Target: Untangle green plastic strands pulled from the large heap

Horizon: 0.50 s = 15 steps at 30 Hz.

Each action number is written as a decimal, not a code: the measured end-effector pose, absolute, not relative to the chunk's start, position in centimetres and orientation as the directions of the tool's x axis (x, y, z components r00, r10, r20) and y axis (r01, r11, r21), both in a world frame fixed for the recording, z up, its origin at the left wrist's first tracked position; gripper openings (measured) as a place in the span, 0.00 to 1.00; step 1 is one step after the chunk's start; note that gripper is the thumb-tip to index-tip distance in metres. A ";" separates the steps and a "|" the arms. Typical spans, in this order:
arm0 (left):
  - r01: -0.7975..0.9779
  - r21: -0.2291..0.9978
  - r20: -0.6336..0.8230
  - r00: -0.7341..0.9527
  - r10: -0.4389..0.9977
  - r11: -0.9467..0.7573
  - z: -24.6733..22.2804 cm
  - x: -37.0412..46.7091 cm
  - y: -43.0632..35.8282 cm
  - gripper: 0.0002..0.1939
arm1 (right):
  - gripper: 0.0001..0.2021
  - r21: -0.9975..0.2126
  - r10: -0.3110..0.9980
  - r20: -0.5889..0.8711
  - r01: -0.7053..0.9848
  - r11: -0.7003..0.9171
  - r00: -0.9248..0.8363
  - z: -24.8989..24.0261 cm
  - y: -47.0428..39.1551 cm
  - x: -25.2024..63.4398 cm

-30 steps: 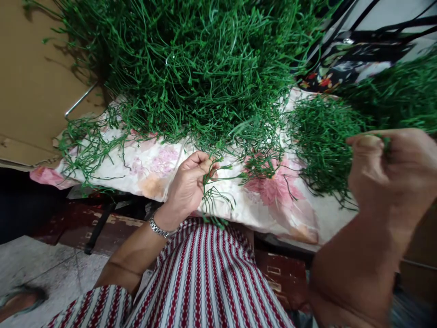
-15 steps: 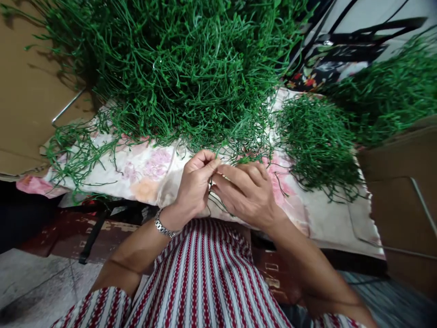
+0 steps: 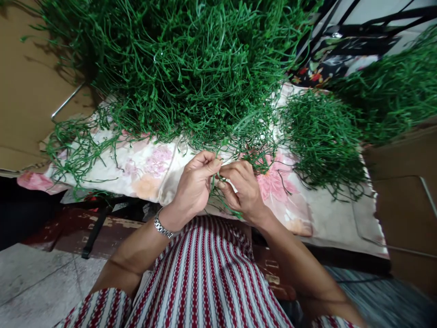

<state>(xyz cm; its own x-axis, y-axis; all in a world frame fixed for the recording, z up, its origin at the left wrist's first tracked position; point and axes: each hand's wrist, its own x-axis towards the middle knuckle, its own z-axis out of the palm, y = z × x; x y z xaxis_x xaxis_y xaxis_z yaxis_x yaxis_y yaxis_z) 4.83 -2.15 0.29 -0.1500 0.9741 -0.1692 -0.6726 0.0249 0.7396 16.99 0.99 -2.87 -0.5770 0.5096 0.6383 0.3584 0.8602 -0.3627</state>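
Cardboard box (image 3: 20,91), far left: upright beside the greenery; stray tips lean over it and might catch if it shifts. Loose stems (image 3: 78,141): scattered at the left end of the flowered cloth (image 3: 186,175), some overhanging the front edge; a brush of the forearm could send them to the floor. Wristwatch (image 3: 164,226): metal band with links, on the left wrist; could snag a stem or the cloth. Large heap (image 3: 191,68): tangled green stems just beyond the hands; a pull on one strand could drag others with it. Left hand (image 3: 193,189): thumb and forefinger pinched on the held stems (image 3: 235,212); too hard a pinch could crush them. Held stems: a few, thin, between both hands, above the near edge of the cloth; uneven pulling could snap one or let it drop. Right hand (image 3: 244,193): fingertips drawn together on the same stems; the exact grip is partly hidden. Small pile (image 3: 324,136): right of the hands, on the cloth; a sweeping elbow could scatter it.
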 end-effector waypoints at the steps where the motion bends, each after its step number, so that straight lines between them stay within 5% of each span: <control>1: -0.684 0.729 -0.152 -0.149 0.977 0.009 0.3 4.8 -2.2 0.05 | 0.06 -0.388 0.518 0.635 0.344 0.855 -0.573 -2.9 1.0 17.0; 8: -0.756 0.654 -0.087 -0.124 0.988 -0.038 0.1 5.1 -2.6 0.04 | 0.06 -0.606 0.638 0.535 0.275 0.747 -0.553 -2.8 0.7 16.9; 15: -0.606 0.796 -0.098 -0.111 0.989 0.011 -0.4 4.8 -2.5 0.06 | 0.08 -0.385 0.445 0.476 0.276 0.881 -0.759 -3.2 1.5 17.7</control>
